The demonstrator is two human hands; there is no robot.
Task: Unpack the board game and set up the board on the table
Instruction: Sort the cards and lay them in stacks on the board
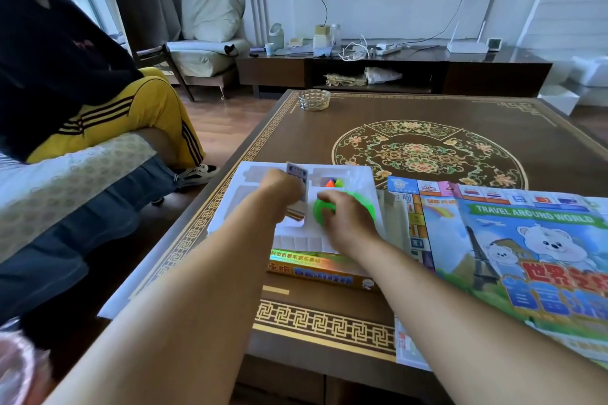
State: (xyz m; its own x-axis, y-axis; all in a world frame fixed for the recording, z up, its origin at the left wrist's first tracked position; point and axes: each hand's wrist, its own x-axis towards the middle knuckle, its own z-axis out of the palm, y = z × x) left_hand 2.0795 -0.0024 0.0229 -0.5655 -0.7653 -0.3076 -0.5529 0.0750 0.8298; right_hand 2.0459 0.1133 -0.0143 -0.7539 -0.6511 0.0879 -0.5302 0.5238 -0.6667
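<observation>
Nearest me, at five o'clock, the game board [539, 260] lies partly unfolded on the patterned table [329, 322], its printed cover face up and its near corner hanging over the table edge. Just beyond my forearms, at twelve o'clock, the game box [324, 270] sits with the white plastic tray [253, 174] resting on top of it. My right hand [348, 217] curls around a green round piece [320, 209] in the tray's right side. At its nine o'clock my left hand [283, 191] pinches a card [297, 176] upright over a stack of cards [294, 214] in the tray. Small coloured pawns [332, 181] sit in a compartment just beyond. Far off at twelve o'clock stands a glass ashtray [314, 99]. At ten o'clock another person [98, 92] sits.
</observation>
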